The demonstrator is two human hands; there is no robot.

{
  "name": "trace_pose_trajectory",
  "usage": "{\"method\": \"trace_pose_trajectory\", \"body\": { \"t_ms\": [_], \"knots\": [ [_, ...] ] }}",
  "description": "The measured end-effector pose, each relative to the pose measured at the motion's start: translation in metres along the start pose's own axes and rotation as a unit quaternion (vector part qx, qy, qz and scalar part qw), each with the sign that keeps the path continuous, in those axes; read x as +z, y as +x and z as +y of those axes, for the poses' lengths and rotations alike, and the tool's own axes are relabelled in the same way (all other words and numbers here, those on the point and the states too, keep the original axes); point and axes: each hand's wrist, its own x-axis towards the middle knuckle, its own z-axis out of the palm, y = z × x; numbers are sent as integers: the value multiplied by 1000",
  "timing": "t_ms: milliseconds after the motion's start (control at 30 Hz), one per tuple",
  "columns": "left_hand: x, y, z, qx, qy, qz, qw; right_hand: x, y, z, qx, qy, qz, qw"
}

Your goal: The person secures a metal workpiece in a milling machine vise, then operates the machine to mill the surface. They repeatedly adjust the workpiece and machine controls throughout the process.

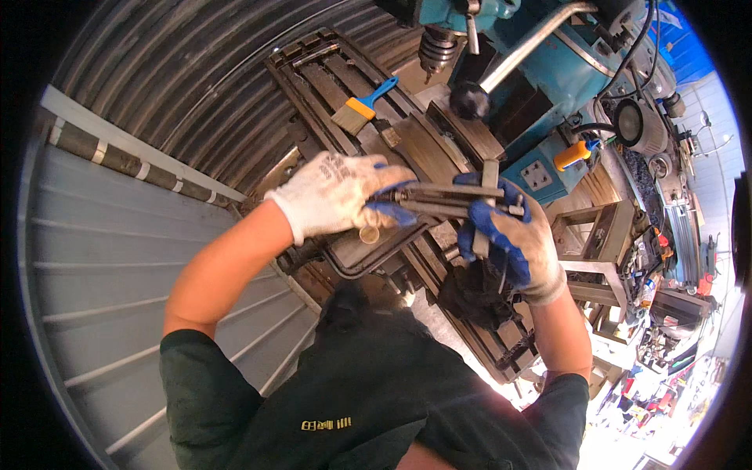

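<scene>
My left hand (337, 192), in a white work glove with blue-coated fingers, closes around the left end of a steel tool with two long, nearly parallel bars (442, 210). My right hand (517, 239), in a matching glove, grips the other end, where a short flat metal bar (489, 174) crosses the tool. Its fingers partly hide the crossing bar, so I cannot tell whether the pieces are joined. Both hands are above the milling machine table (348, 251). A small round brass-coloured piece (370, 234) shows just below my left hand.
A blue-handled paintbrush (364, 106) lies on the slotted table beyond my hands. The machine's spindle (436, 53) and a ball-ended lever (470, 100) overhang it. A dark cloth (478, 296) lies below my right hand. An orange-yellow bottle (576, 154) stands to the right.
</scene>
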Motion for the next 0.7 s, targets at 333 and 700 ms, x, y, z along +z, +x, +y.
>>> {"method": "trace_pose_trajectory", "body": {
  "t_ms": [333, 700],
  "knots": [
    [3, 93, -143, 67, -34, -15, 997, 37, 127, 31, -30, 141, 64, 987],
    [24, 177, -181, 134, -55, -78, 986, 11, 161, 50, -209, -395, 124, 886]
  ]
}}
